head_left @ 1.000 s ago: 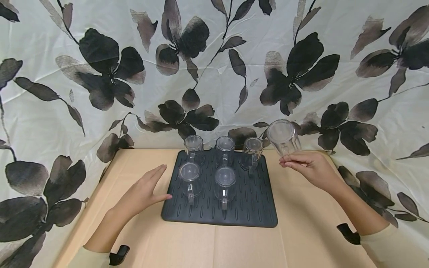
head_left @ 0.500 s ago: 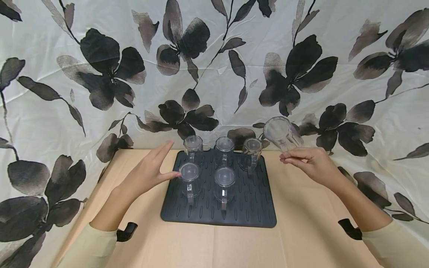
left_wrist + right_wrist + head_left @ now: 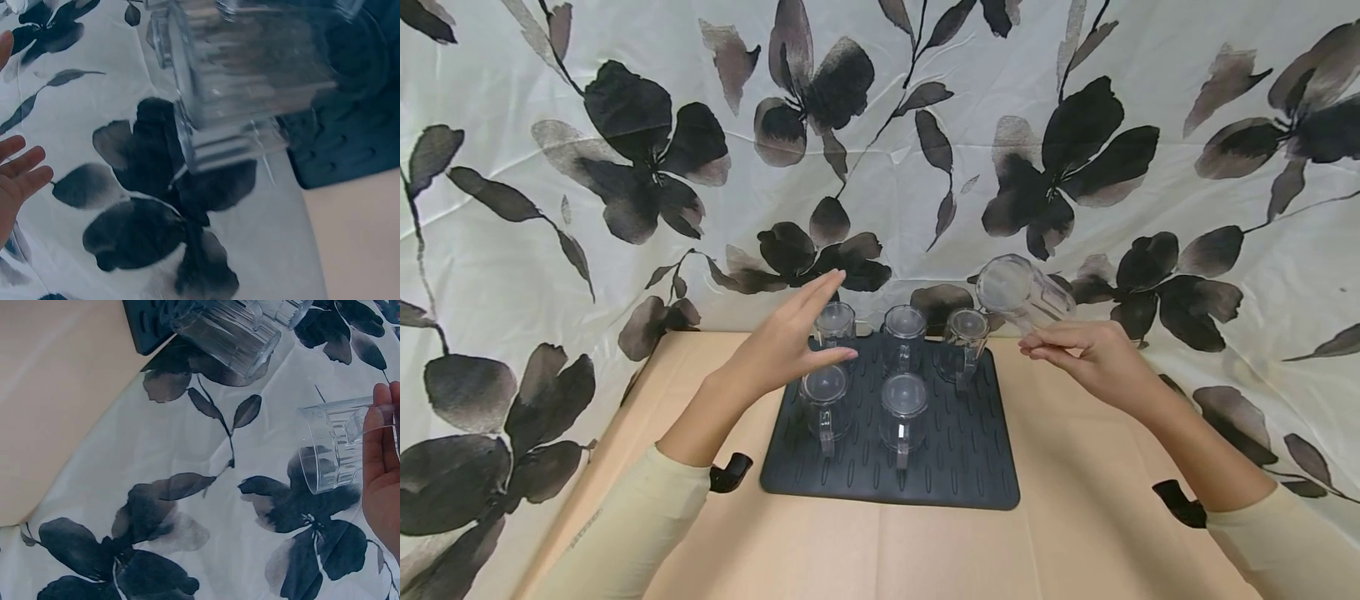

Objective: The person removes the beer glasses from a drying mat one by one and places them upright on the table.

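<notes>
My right hand (image 3: 1093, 362) holds a clear glass mug (image 3: 1022, 292) above the table, to the right of the mat. The mug is tilted, its wide end toward the upper left. In the right wrist view, fingers (image 3: 375, 447) grip it at the handle side. Raised over the left side of the mat, my left hand (image 3: 778, 346) has its fingers straight and thumb spread, holding nothing. It overlaps the back left glass mug (image 3: 838, 321) in the head view, and the front left glass mug (image 3: 825, 408) is just below it. Both stand on the mat.
A black ridged drying mat (image 3: 970, 475) lies on the light wooden table (image 3: 820, 542). It also carries a front middle mug (image 3: 903, 417), a back middle mug (image 3: 903, 337) and a back right mug (image 3: 964, 342). A floral cloth (image 3: 925, 200) hangs behind the table.
My left hand has moved up and to the right, from beside the mat to over the left mugs. The mug in my right hand has tilted further and shifted slightly up and left.
</notes>
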Tool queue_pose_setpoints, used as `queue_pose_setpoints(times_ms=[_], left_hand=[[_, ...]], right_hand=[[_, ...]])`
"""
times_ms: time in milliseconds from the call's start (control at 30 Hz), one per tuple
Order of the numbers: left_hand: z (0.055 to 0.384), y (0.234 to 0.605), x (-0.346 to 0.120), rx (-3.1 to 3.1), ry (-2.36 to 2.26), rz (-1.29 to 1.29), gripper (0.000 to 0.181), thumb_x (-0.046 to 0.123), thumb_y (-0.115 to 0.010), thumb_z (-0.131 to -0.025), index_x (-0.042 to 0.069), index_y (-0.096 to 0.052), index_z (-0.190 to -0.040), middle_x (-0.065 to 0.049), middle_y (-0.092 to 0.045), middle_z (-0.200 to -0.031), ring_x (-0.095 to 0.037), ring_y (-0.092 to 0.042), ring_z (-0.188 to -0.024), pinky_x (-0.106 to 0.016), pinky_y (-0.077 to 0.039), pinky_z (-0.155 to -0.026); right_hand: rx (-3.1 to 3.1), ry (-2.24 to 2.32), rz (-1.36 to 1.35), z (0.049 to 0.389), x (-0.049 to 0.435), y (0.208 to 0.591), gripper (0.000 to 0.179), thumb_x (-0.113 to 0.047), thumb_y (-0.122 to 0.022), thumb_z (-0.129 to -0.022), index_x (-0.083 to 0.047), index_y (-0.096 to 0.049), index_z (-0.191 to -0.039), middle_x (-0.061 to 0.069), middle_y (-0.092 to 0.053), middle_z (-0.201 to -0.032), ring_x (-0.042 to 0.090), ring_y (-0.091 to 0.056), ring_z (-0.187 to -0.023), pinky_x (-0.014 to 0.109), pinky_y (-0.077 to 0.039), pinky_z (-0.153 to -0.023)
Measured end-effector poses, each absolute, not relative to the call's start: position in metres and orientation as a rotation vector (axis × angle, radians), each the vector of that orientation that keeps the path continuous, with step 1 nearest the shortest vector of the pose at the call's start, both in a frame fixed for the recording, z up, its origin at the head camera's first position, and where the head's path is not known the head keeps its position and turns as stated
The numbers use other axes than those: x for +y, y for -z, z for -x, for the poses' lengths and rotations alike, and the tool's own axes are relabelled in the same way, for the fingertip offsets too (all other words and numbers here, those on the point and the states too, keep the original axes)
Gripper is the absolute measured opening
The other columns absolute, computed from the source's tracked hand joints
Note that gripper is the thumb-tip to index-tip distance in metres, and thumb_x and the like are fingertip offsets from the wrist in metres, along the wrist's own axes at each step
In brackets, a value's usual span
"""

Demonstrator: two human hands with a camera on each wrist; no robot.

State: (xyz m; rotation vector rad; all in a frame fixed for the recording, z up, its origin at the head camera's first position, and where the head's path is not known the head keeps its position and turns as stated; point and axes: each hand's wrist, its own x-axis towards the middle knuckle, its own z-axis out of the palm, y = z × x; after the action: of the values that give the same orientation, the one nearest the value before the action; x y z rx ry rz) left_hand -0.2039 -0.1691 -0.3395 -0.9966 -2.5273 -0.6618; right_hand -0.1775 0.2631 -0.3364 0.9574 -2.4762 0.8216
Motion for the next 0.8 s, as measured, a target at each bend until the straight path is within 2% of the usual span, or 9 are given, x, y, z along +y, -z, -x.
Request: queue_pose_setpoints(times_ms=[233,500,800], left_hand=[[0.214,0.326,-0.139,-2.504,0.699,1.056,0.105,0.041,-0.085,-0.086,0.013,-0.023,-0.166,-0.011,-0.029,-0.169,-0.029,-0.032,-0.155,-0.051,-0.04,-0.121],[0.222,0.31,-0.103,-2.433,0.725,1.134,0.102,0.041,-0.085,-0.085,0.008,-0.028,-0.164,-0.014,-0.034,-0.166,-0.029,-0.035,-0.154,-0.047,-0.04,-0.121],[0.227,0.298,-0.07,-2.45,0.786,1.199,0.104,0.044,-0.084,-0.086,0.014,-0.024,-0.165,-0.01,-0.03,-0.169,-0.025,-0.035,-0.154,-0.044,-0.039,-0.122]], right_hand=[[-2.468,-0.716,-0.979,0.178,0.259,0.331,0.033,0.007,-0.082,-0.079,-0.014,-0.083,-0.105,-0.001,-0.081,-0.098,0.002,-0.073,-0.086,0.007,-0.052,-0.068],[-2.531,-0.641,-0.962,0.179,0.253,0.326,0.031,0.004,-0.082,-0.082,-0.015,-0.082,-0.107,-0.002,-0.08,-0.104,0.017,-0.076,-0.093,0.012,-0.055,-0.07],[-2.479,-0.58,-1.056,0.18,0.243,0.319,0.031,0.003,-0.083,-0.08,-0.014,-0.082,-0.107,-0.002,-0.08,-0.103,0.018,-0.077,-0.093,0.026,-0.062,-0.078]])
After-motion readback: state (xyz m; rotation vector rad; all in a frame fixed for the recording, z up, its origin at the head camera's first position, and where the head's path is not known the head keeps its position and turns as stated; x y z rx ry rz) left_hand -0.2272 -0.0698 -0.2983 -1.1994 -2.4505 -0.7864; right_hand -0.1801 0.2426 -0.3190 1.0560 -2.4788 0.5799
